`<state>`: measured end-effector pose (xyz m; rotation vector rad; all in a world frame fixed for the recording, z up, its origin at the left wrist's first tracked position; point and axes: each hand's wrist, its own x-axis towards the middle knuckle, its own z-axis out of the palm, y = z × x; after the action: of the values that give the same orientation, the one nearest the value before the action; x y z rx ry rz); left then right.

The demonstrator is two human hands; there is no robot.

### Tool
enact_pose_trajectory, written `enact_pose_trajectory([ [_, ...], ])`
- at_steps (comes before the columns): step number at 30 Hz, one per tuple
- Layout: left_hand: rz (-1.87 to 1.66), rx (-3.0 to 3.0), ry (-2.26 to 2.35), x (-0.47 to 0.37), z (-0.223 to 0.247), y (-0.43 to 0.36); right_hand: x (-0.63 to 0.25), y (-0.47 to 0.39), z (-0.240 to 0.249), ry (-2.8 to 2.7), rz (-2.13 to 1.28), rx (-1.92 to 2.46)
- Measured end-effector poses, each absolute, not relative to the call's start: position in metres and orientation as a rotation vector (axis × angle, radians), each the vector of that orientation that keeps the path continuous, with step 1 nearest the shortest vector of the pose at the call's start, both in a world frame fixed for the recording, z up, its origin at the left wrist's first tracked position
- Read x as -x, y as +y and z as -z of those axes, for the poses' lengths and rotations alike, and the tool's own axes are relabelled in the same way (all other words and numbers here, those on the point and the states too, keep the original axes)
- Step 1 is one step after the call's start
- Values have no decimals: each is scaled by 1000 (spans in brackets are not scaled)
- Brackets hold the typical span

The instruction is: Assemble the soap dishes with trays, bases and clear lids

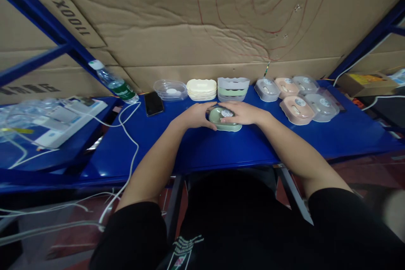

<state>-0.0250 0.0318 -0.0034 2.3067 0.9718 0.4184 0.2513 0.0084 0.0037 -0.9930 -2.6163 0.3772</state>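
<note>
A green soap box (226,127) with a clear lid and a round label sits on the blue table in front of me. My left hand (198,116) is wrapped round its left side, thumb at the near edge. From the right, my right hand (245,114) grips the lid, its fingers on the far side and thumb across the front. Just behind are stacked grey and green wavy-edged trays (233,88) and a stack of cream trays (201,89). The hands cover part of the box's sides.
Clear lids (171,90) lie at the back left, near a black phone (154,103) and a water bottle (115,84). Several lidded boxes (296,110) stand at the right. A white cable (136,143) hangs over the table's left part. Cardboard (164,17) walls the back.
</note>
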Motion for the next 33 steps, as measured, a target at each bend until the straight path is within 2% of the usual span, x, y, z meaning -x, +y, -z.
enact_pose_trajectory([
  [4, -418, -2315, 1036, 26, 2, 31, -243, -2, -13, -2554, -171, 961],
  [9, -382, -2322, 1058, 24, 0, 28, -236, -8, -18, -2638, -299, 870],
  [18, -186, -2444, 1215, 16, 2, 25, -259, -20, -46, -2659, -114, 1497],
  [33, -150, -2460, 1248, 19, 1, 26, -335, 7, -60, -2366, -103, 2222],
])
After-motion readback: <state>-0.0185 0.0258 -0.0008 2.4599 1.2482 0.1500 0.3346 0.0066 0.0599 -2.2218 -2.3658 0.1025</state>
